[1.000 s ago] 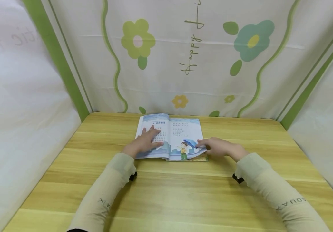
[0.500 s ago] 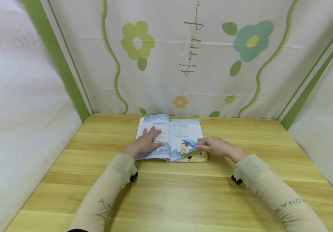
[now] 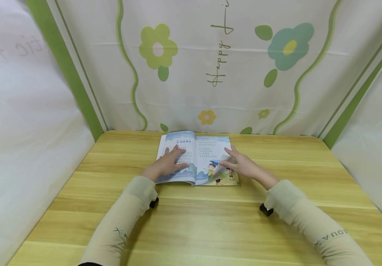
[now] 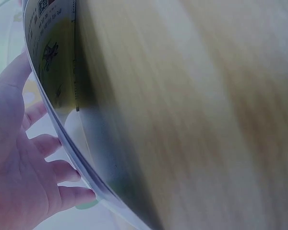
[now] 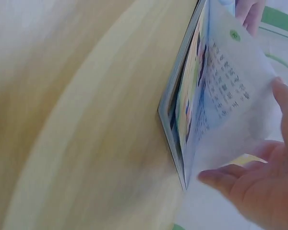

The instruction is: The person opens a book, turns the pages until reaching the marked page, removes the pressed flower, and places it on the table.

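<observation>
An open picture book (image 3: 210, 147) lies at the far side of the wooden table, its pages printed with text and cartoon children. My left hand (image 3: 167, 162) rests with spread fingers on its left page. Seen from below in the left wrist view, that hand (image 4: 33, 158) lies behind the page's curved edge. At the lower right corner of the book, my right hand (image 3: 244, 164) has its fingers spread, the thumb at a lifted page (image 5: 245, 100). Another picture with children (image 3: 229, 177) shows beneath that page. In the right wrist view the thumb (image 5: 284, 96) touches the page's edge.
Wood-grain tabletop (image 3: 197, 221) stretches between the book and me. A white cloth (image 3: 191, 92) with printed flowers hangs right behind the table. More white cloth (image 3: 34, 129) closes off the sides. A small black device (image 3: 266, 210) sits under my right wrist.
My right hand has lifted the right page's lower corner and moved it leftward, baring the picture beneath. Its fingers have since spread apart. The left hand has stayed on the left page.
</observation>
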`<action>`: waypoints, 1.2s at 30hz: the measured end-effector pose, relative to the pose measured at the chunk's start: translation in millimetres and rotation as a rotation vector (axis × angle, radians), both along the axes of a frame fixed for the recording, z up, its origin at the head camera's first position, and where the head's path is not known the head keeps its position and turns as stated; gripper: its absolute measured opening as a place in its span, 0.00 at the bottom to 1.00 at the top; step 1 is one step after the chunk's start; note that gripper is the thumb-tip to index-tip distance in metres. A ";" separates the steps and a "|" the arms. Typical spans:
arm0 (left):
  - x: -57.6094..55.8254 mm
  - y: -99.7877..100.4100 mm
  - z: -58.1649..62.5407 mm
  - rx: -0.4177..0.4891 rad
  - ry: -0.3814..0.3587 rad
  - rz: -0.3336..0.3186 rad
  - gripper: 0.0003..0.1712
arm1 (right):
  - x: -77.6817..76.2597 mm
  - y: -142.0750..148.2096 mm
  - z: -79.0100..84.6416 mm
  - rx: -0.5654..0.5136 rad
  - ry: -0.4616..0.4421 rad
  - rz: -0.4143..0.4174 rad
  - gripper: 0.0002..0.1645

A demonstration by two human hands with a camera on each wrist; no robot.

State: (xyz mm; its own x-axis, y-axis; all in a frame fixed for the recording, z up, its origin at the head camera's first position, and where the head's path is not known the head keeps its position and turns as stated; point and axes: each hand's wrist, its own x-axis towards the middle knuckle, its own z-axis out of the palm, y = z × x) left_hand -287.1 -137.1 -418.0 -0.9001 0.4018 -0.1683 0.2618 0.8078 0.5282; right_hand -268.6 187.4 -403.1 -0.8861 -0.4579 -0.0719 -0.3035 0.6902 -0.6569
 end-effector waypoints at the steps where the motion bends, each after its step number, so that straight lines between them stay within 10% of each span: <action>1: 0.3 -0.1 0.3 0.001 -0.001 0.001 0.45 | 0.0 -0.9 -0.8 -0.038 0.003 -0.003 0.51; 12: 0.6 1.6 2.9 -0.006 -0.004 0.009 0.44 | 6.8 -29.3 1.9 -0.634 -0.158 -0.196 0.71; 20: 0.0 2.5 3.4 -0.002 -0.016 0.007 0.45 | 10.6 -43.1 5.1 -0.765 -0.258 -0.283 0.72; 26: 0.1 2.4 3.4 -0.001 -0.011 0.005 0.45 | 10.0 -50.2 -2.1 -0.685 -0.239 -0.095 0.66; 36: 1.1 1.7 1.3 0.008 0.019 -0.017 0.44 | 14.4 -65.8 -6.1 -0.248 -0.103 0.123 0.58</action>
